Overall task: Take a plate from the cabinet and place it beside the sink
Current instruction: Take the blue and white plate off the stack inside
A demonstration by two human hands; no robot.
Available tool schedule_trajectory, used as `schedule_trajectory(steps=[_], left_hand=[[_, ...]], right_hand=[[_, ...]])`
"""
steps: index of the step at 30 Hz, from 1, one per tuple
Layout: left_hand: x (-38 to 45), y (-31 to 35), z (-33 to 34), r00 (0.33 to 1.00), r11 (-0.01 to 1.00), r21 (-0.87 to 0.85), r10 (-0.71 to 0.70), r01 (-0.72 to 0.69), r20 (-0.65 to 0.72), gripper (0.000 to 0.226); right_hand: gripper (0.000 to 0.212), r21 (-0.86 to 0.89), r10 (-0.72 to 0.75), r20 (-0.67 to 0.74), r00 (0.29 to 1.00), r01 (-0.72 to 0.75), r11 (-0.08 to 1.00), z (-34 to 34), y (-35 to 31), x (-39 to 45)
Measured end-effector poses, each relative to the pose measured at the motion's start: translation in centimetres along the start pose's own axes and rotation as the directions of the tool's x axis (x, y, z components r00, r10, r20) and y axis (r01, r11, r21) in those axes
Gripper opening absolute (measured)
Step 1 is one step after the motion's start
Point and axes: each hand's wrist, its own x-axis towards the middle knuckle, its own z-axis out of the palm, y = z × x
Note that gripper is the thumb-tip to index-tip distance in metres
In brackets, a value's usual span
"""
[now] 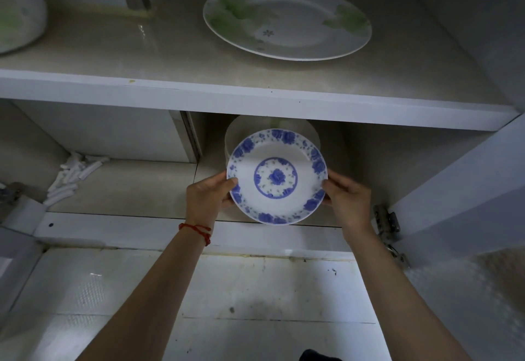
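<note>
A white plate with blue flower patterns (277,176) is held up at the mouth of the cabinet's lower shelf (127,187), its face tilted toward me. My left hand (208,195) grips its left rim and my right hand (346,198) grips its right rim. Behind it a stack of plain white plates (241,130) rests on that shelf, mostly hidden by the held plate. The sink is not in view.
On the upper shelf (255,96) lies a large oval plate with green leaf print (287,20), with a white rounded pot (20,11) at the far left. White tube pieces (71,175) lie at the lower shelf's left. An open door with a hinge (387,222) is on the right. White wall tiles (270,289) run below.
</note>
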Motion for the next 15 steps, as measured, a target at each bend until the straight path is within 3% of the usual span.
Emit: schedule_trajectory(steps=[7, 15], left_hand=[[-0.5, -0.5, -0.3, 0.999, 0.999, -0.044, -0.033, 0.033, -0.002, 0.029], [-1.9, 1.2, -0.8, 0.999, 0.998, -0.037, -0.049, 0.049, -0.004, 0.031]], right_hand=[[0.032, -0.094, -0.039, 0.001, 0.999, 0.039, 0.995, 0.0, 1.3, 0.1], [0.032, -0.097, 0.024, 0.000, 1.000, -0.024, 0.995, 0.1, 0.7, -1.1]])
